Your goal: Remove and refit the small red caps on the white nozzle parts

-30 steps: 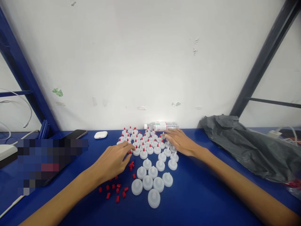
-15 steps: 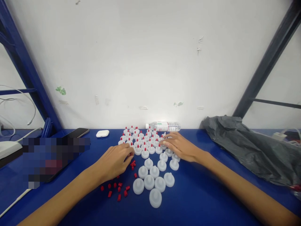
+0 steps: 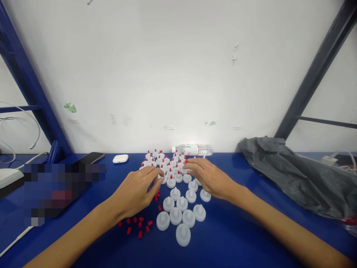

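Many white plastic caps (image 3: 178, 208) stand in rows on the blue table (image 3: 237, 238). The far caps (image 3: 167, 163) carry small red tips; the near ones do not. Loose red tips (image 3: 138, 225) lie scattered at the left front. My left hand (image 3: 136, 191) hovers over the loose tips with fingers curled, its fingertips by a cap in the middle row. My right hand (image 3: 208, 176) rests on the caps at the right side, fingers bent and close together, touching a red-tipped cap. What either hand pinches is too small to name.
A clear water bottle (image 3: 195, 149) lies against the white wall. A white earbud case (image 3: 120, 159) and a dark phone (image 3: 90, 158) sit at back left. A crumpled grey plastic bag (image 3: 301, 175) fills the right side. Cables and a white device (image 3: 9, 176) lie at far left.
My right hand has slid left and nearer over the caps. My left hand has lifted slightly and its fingers have moved toward the middle row.
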`<control>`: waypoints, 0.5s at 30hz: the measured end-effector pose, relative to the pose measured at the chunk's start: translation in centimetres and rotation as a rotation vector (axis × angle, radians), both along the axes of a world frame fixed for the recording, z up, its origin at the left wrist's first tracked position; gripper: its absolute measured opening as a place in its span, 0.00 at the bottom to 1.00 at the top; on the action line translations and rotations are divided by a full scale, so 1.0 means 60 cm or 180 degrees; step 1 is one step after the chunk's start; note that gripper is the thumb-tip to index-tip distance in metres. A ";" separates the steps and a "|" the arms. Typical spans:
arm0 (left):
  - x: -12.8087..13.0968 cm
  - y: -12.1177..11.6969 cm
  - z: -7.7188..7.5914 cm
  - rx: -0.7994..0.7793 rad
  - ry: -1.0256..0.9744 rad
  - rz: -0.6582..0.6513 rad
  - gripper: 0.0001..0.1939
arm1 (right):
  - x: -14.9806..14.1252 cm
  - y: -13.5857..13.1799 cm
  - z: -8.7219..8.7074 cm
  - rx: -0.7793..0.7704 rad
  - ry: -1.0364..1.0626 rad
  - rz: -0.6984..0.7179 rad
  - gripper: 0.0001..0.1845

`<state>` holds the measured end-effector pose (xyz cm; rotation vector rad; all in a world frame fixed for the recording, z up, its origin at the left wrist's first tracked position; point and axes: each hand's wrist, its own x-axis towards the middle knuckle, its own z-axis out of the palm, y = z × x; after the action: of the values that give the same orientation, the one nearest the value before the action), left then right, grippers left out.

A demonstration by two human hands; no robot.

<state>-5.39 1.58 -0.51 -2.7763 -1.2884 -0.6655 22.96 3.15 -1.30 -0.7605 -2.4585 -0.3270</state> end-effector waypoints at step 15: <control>0.036 -0.025 -0.009 0.0508 0.0210 -0.0444 0.13 | -0.056 -0.042 0.005 0.0485 0.0346 0.0836 0.18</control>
<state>-3.26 0.07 -1.07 -2.7500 -0.9906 -0.6456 19.58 0.66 -0.98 -0.3758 -2.3628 -0.3577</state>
